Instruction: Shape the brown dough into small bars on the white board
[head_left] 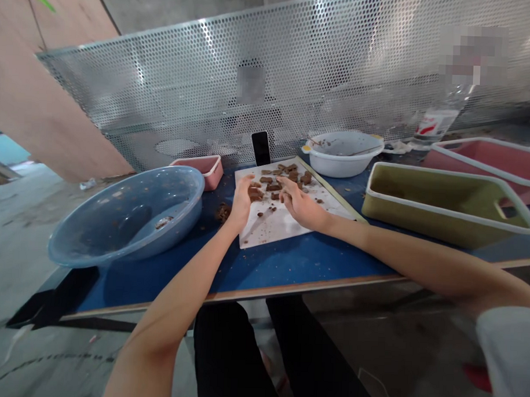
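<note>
Several brown, clay-like lumps [293,175] lie in loose rows on a white board [268,234], with crumbs and small dark bits around them. At the board's left side is my left hand [243,199], its brown-stained fingers apart and bent inward beside the lumps. My right hand [303,207] hovers over or rests on the board's middle, index finger stretched towards the lumps and the other fingers bent. Neither hand shows anything clearly gripped. Whether the fingertips touch the lumps I cannot tell. A darker brown heap [223,212] sits left of the board.
On the blue table [289,264] stand a blue basin [134,217], a small pink bin [212,172], a white basin [342,164], a green bin [425,213] and a pink bin [479,159]. A phone [261,148] leans near the perforated metal panel [186,91]; a plastic bottle [437,120] stands right.
</note>
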`<action>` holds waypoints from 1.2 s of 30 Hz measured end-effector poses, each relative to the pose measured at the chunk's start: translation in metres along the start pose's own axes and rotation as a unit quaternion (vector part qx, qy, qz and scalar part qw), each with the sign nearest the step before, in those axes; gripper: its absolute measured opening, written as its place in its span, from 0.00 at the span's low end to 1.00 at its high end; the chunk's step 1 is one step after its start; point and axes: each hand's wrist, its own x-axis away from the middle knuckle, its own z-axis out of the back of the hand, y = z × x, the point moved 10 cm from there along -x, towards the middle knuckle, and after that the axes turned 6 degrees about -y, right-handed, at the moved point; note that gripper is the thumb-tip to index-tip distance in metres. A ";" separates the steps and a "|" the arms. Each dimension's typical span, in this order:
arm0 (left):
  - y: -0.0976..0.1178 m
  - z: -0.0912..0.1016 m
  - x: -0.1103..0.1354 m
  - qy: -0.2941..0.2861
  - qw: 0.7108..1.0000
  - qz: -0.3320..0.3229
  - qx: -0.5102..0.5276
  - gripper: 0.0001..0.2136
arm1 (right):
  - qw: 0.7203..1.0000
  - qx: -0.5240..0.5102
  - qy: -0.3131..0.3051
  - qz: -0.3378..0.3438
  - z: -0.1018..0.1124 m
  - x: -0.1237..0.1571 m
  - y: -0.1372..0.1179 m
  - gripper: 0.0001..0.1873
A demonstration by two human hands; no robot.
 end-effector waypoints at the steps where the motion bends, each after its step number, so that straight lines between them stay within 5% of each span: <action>1: 0.008 0.002 0.001 -0.002 0.998 -0.028 -0.061 0.12 | 1.000 0.000 0.005 0.005 -0.001 0.000 0.001 0.31; 5: 0.047 0.000 0.011 -0.032 0.927 -0.173 -0.330 0.10 | 1.000 -0.001 0.002 0.021 -0.005 0.001 0.000 0.33; 7: 0.055 0.006 0.011 -0.034 0.886 -0.192 -0.421 0.12 | 1.000 -0.004 -0.012 0.024 -0.007 0.002 -0.004 0.32; 12: 0.040 0.047 -0.002 0.016 0.801 -0.047 -0.596 0.13 | 0.998 -0.004 -0.042 0.036 -0.009 0.004 -0.010 0.33; 17: 0.007 0.083 -0.001 0.001 0.740 0.145 -0.657 0.21 | 0.998 0.008 -0.053 0.038 -0.011 0.004 -0.010 0.34; 24: -0.001 0.080 0.004 -0.037 0.733 0.192 -0.652 0.21 | 0.998 0.010 -0.050 0.041 -0.012 0.005 -0.012 0.33; 28: 0.012 0.072 0.008 0.010 0.742 0.173 -0.647 0.22 | 0.997 0.021 -0.056 0.043 -0.014 0.005 -0.010 0.31; 36: 0.050 0.080 0.004 0.149 0.861 0.012 -0.486 0.07 | 0.995 0.013 -0.094 0.027 -0.024 0.003 -0.003 0.24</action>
